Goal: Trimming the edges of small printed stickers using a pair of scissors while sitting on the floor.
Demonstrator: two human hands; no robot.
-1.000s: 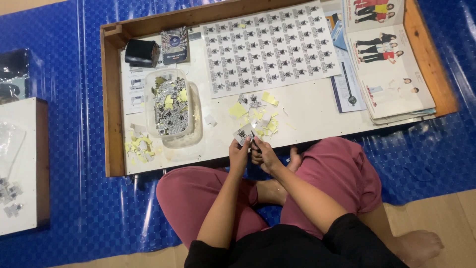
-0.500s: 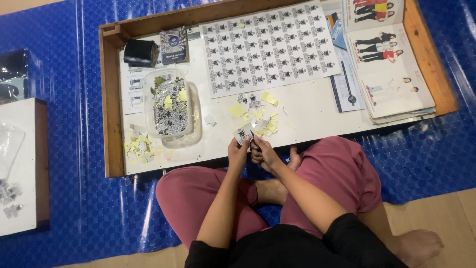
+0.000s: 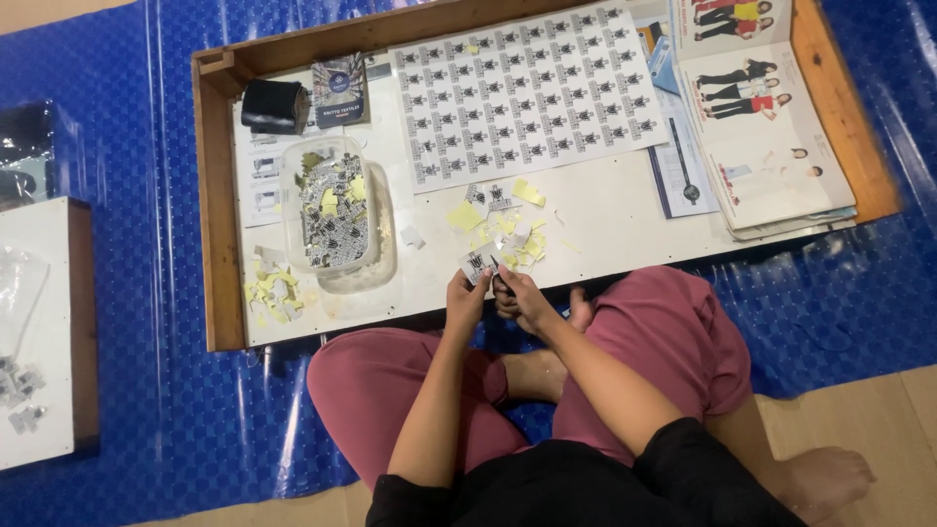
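While the low wooden-framed tray table [image 3: 220,195] is being used as a work surface over blue plastic floor sheeting [image 3: 127,322], a large printed sheet of small black-and-white labels [image 3: 527,93] is lying flat across its far half, with a stack of catalogue pages [image 3: 771,146] just beside it to the right. Nearer the left, a clear plastic tub [image 3: 337,210] is being filled with cut labels and yellow backing scraps. Loose yellow scraps [image 3: 503,220] are being left scattered near the front edge.

At that front edge, a single small cut label [image 3: 476,263] is being pinched at its lower edge by the fingertips of the left hand [image 3: 467,298]. The right hand [image 3: 517,293] is being held touching it, fingers curled closed around something small and dark; what that is cannot be told.

The label is being judged very light, thin and limp, easily creased or torn and liable to cling by any adhesive side. It is best being taken at an edge or corner, between fingertip pads, with light pressure only.
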